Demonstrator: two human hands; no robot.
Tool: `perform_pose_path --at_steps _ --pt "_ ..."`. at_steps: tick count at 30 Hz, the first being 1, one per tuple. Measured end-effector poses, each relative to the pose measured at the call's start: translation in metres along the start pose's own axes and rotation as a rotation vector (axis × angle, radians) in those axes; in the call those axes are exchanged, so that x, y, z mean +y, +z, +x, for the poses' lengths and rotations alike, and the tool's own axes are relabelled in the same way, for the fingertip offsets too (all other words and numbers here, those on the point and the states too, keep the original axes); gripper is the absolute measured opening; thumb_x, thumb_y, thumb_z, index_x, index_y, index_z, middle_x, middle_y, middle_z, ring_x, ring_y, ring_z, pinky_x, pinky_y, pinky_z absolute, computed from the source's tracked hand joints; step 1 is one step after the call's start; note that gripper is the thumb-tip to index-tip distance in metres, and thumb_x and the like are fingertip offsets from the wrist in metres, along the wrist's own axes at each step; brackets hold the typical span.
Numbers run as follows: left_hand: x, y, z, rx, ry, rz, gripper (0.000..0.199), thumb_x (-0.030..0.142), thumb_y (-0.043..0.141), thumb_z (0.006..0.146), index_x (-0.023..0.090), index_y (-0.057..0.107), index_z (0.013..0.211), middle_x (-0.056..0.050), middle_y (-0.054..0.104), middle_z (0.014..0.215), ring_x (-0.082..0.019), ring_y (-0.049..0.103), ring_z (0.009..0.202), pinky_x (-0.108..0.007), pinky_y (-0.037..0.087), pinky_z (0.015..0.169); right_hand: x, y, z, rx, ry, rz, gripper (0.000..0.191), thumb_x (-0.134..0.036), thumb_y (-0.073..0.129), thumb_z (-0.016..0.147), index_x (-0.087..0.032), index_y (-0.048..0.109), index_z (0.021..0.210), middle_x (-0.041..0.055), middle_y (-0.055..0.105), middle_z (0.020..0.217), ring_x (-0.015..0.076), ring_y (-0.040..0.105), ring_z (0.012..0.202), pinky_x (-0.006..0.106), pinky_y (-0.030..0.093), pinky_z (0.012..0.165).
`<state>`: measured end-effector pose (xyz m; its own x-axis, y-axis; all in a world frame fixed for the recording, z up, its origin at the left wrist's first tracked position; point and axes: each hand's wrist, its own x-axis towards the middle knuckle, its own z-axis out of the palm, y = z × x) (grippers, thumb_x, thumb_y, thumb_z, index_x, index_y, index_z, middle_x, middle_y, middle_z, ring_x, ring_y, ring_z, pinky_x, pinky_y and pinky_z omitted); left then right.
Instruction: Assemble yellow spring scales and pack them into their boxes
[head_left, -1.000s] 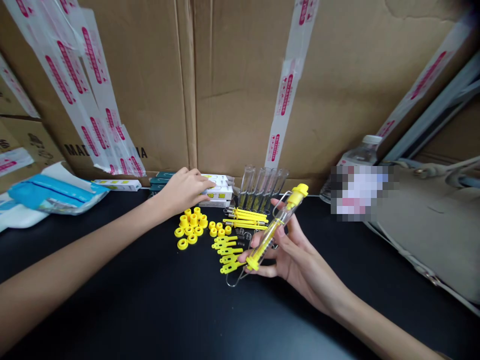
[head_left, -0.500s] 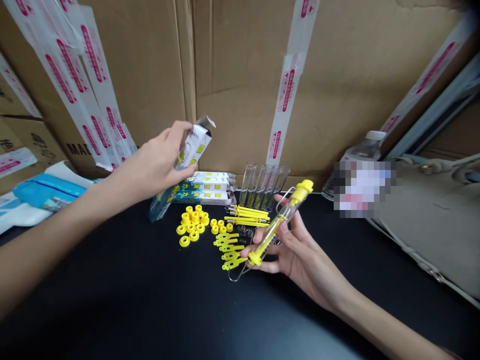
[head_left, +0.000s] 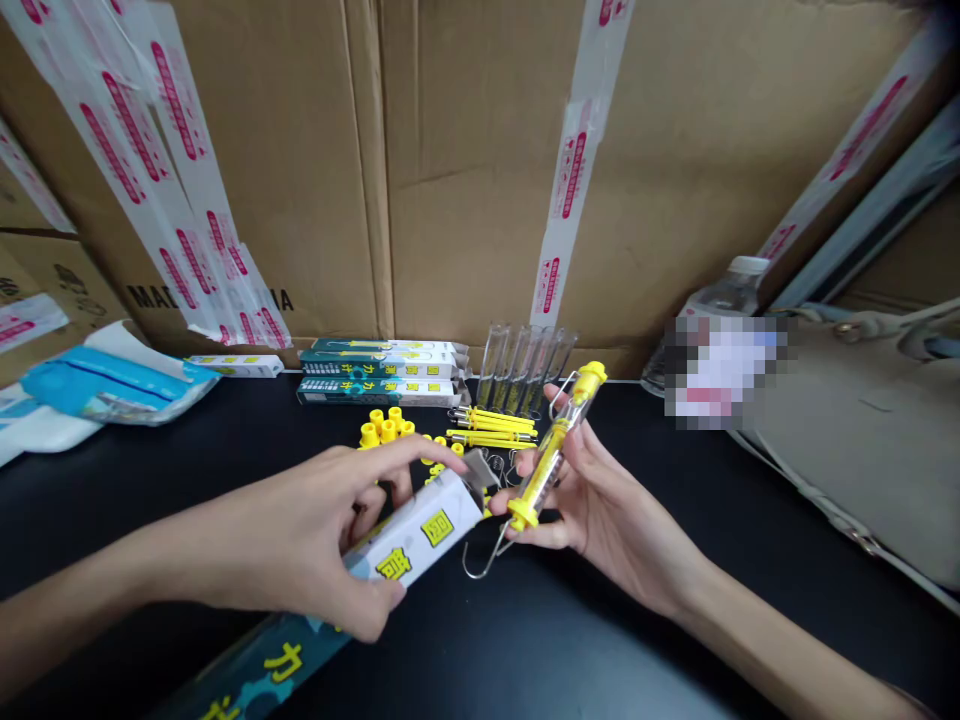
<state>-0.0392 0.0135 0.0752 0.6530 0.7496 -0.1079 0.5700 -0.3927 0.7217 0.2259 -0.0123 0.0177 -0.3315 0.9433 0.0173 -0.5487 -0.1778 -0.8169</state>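
My left hand (head_left: 337, 535) is closed around a long cardboard box (head_left: 442, 525), white and dark green with yellow lettering. An end flap of this box stands up at its right end. In my right hand (head_left: 592, 500) is a tubular spring scale (head_left: 551, 455), clear with yellow ends, held at a slant with its hook at the bottom left. The hook is close to the open box end but apart from it. Yellow caps (head_left: 386, 427) lie behind my left hand, which partly hides them. Yellow rods (head_left: 495, 425) and clear tubes (head_left: 525, 370) are behind the scale.
Similar boxes (head_left: 382, 370) are stacked against the large carton (head_left: 465, 170). A blue and white package (head_left: 112, 385) lies at the left, with another small box (head_left: 240, 365) beside it. At the right stand a plastic bottle (head_left: 731, 290) and a beige bag (head_left: 862, 450).
My left hand has brought the box down and nearer, in front of the yellow caps. My right hand has stayed nearly in place, with the spring scale shifted slightly.
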Motion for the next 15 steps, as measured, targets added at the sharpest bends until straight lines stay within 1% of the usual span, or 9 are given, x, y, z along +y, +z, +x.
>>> perform_pose_path --at_steps 2,5,7,10,13,15 --pt "-0.004 0.005 0.003 -0.067 -0.014 0.031 0.081 0.016 0.077 0.062 0.042 0.049 0.133 0.008 0.057 0.081 -0.012 0.055 0.064 -0.017 0.047 0.053 0.0 0.001 0.0 0.009 0.007 0.017 0.062 -0.042 0.049 0.103 -0.051 0.012 0.151 0.0006 0.072 0.095 0.0284 0.077 0.096 0.045 0.063 0.079" --pt "-0.004 0.008 0.011 -0.113 -0.037 -0.018 0.08 0.015 0.074 0.062 0.037 0.044 0.133 0.006 0.06 0.09 -0.014 0.06 0.073 -0.019 0.049 0.059 0.0 0.002 0.001 0.057 -0.002 0.056 0.067 -0.042 0.058 0.099 -0.051 0.015 0.15 -0.0003 0.072 0.096 0.029 0.077 0.098 0.043 0.064 0.08" --pt "0.0 0.007 0.015 -0.146 -0.059 -0.022 0.079 0.015 0.072 0.063 0.034 0.042 0.133 0.005 0.06 0.091 -0.015 0.06 0.072 -0.02 0.048 0.058 -0.001 0.002 0.003 0.096 -0.011 0.082 0.07 -0.042 0.064 0.095 -0.05 0.02 0.149 -0.0014 0.072 0.095 0.0294 0.076 0.098 0.041 0.065 0.079" --pt "0.009 0.006 0.019 -0.194 -0.084 0.071 0.074 0.016 0.068 0.062 0.031 0.043 0.13 0.004 0.06 0.09 -0.015 0.058 0.069 -0.021 0.045 0.058 -0.003 0.0 0.006 0.125 -0.029 0.106 0.073 -0.041 0.07 0.091 -0.049 0.025 0.147 -0.0022 0.071 0.094 0.0301 0.075 0.102 0.04 0.065 0.08" --pt "0.016 0.007 0.021 -0.193 -0.086 0.166 0.066 0.019 0.065 0.064 0.029 0.045 0.126 0.002 0.06 0.094 -0.017 0.058 0.074 -0.023 0.044 0.059 -0.002 0.002 0.007 0.132 -0.046 0.105 0.073 -0.04 0.07 0.091 -0.05 0.024 0.148 -0.002 0.072 0.095 0.0294 0.075 0.103 0.039 0.064 0.082" --pt "0.018 0.012 0.023 -0.153 -0.09 0.176 0.053 0.024 0.063 0.069 0.027 0.048 0.12 0.0 0.061 0.097 -0.019 0.059 0.078 -0.025 0.045 0.062 -0.001 0.006 0.006 0.121 -0.069 0.081 0.072 -0.04 0.066 0.094 -0.052 0.02 0.148 -0.0016 0.073 0.097 0.0282 0.075 0.104 0.038 0.064 0.082"
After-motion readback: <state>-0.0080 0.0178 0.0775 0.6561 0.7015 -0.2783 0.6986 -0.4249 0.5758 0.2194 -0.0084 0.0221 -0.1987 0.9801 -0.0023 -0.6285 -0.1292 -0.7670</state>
